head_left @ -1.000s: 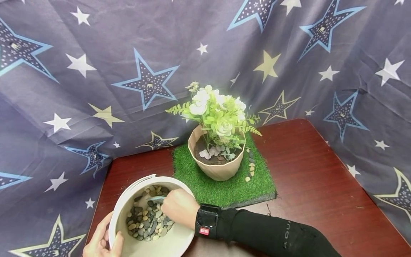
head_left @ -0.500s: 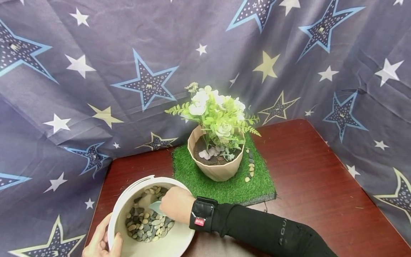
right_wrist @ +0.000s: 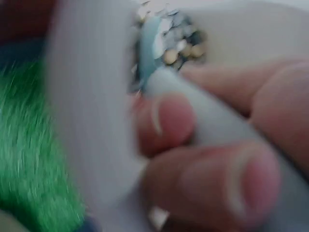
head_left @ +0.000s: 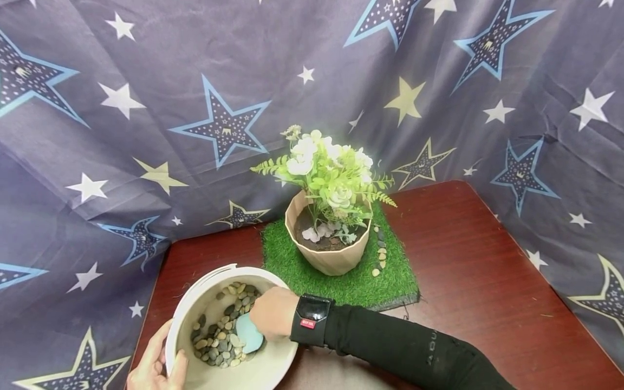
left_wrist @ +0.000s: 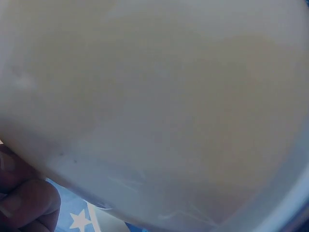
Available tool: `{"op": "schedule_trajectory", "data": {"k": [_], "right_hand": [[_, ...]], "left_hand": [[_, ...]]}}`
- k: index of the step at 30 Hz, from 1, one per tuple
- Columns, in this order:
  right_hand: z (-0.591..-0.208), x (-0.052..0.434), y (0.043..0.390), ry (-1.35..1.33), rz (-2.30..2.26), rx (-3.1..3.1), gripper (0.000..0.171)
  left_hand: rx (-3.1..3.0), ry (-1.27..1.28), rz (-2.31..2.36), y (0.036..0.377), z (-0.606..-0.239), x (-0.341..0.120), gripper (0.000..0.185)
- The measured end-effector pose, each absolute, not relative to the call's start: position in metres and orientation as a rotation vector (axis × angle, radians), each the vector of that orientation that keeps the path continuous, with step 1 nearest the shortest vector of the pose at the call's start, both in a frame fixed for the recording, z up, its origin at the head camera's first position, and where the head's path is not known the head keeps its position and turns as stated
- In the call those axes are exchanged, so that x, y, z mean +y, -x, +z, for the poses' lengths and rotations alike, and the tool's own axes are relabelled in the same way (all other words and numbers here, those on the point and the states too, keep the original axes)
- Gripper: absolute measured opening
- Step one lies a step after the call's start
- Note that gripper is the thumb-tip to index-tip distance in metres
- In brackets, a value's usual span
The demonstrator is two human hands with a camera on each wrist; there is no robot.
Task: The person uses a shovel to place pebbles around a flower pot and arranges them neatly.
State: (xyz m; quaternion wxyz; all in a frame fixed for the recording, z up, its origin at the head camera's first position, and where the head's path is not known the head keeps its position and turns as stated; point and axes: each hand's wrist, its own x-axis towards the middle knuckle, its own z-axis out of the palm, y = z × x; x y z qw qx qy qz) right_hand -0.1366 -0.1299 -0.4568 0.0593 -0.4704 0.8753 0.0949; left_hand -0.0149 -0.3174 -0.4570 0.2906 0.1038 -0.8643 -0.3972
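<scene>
The right hand was down inside the white bucket, fingers curled around a pale blue scoop whose blade lay on the pebbles. The left hand gripped the bucket's near rim, thumb hooked over the edge. The bucket sat at the front left of the dark red table, just beside the grass mat with the flower pot.
</scene>
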Motion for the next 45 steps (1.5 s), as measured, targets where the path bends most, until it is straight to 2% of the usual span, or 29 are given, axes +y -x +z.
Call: {"op": "schedule_trajectory", "data": {"k": [4, 7, 14, 22, 33, 40, 45], "right_hand": [[-0.465, -0.125, 0.138, 1.683, 0.245, 2.712, 0.015], [-0.474, -0.128, 0.136, 1.757, 0.243, 2.728, 0.018], [-0.477, -0.131, 0.135, 1.400, 0.004, 2.560, 0.029], [-0.469, -0.123, 0.130, 1.461, -0.343, 2.403, 0.047], [-0.451, -0.094, 0.140, 1.458, -0.598, 2.374, 0.045], [-0.440, -0.059, 0.144, 1.439, -0.660, 2.414, 0.046], [-0.429, -0.026, 0.143, 1.400, -0.722, 2.435, 0.042]], "left_hand": [[-2.297, -0.303, -1.066, 0.015, -0.455, -0.317, 0.057], [-2.298, -0.280, -1.037, 0.014, -0.455, -0.318, 0.057], [-2.333, -0.265, -0.972, 0.014, -0.459, -0.317, 0.056], [-2.289, -0.322, -1.074, 0.013, -0.455, -0.318, 0.054], [-2.285, -0.386, -1.080, 0.013, -0.457, -0.323, 0.054], [-2.274, -0.446, -1.133, 0.013, -0.459, -0.329, 0.054], [-2.152, -0.400, -1.302, 0.017, -0.469, -0.341, 0.059]]}}
